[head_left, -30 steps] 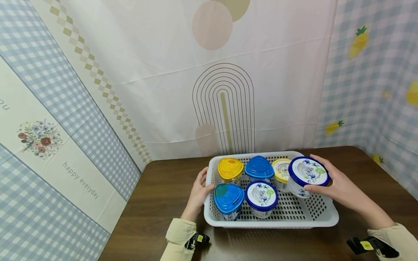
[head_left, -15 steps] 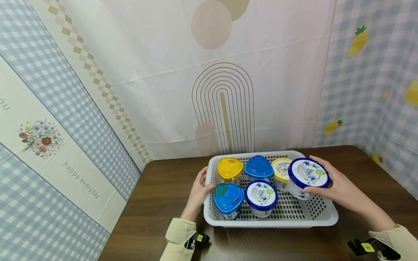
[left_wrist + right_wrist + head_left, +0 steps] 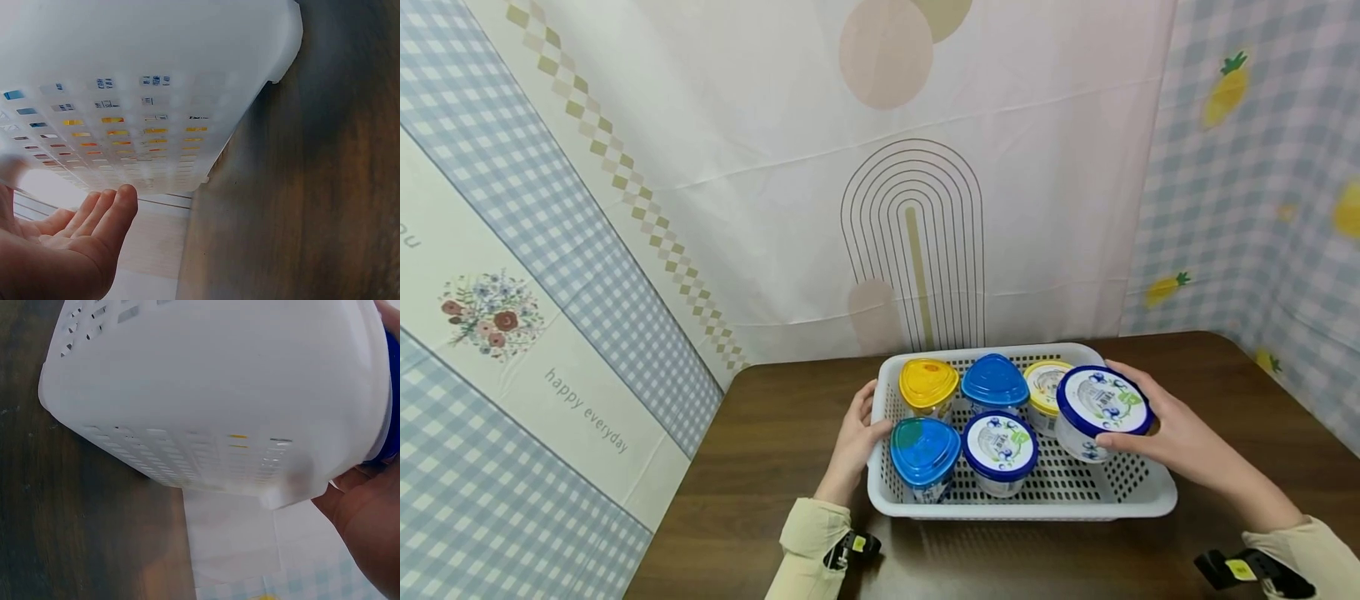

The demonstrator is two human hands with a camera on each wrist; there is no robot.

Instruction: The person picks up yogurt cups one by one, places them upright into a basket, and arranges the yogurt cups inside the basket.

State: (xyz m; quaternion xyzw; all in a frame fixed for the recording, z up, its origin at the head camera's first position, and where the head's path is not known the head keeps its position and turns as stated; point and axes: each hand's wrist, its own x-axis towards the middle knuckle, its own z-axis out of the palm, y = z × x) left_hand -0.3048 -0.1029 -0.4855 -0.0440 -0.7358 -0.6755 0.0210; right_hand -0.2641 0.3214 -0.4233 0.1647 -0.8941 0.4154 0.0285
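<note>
In the head view my right hand [image 3: 1176, 433] grips a round food container with a navy-rimmed, blueberry-printed lid [image 3: 1105, 400], thumb on its near side. It is tilted over the right part of a white plastic basket [image 3: 1075, 511]. My left hand [image 3: 852, 437] holds the basket's left rim, thumb on top and fingers along the outer wall; the left wrist view shows those fingers fairly straight. A matching round container [image 3: 1000, 450] stands inside at the front, beside a blue triangular-lidded one [image 3: 925, 454]. Behind are a yellow triangular-lidded one [image 3: 928, 383], another blue one [image 3: 995, 381] and a round yellow-rimmed one [image 3: 1045, 385].
The basket stands on a dark brown wooden table [image 3: 760, 467], near its back edge. A printed cloth [image 3: 775, 208] hangs right behind the table, and blue checked cloth [image 3: 1210, 208] hangs at the right.
My right hand has shifted the round container slightly left and down over the basket. The left hand stays at the basket's rim.
</note>
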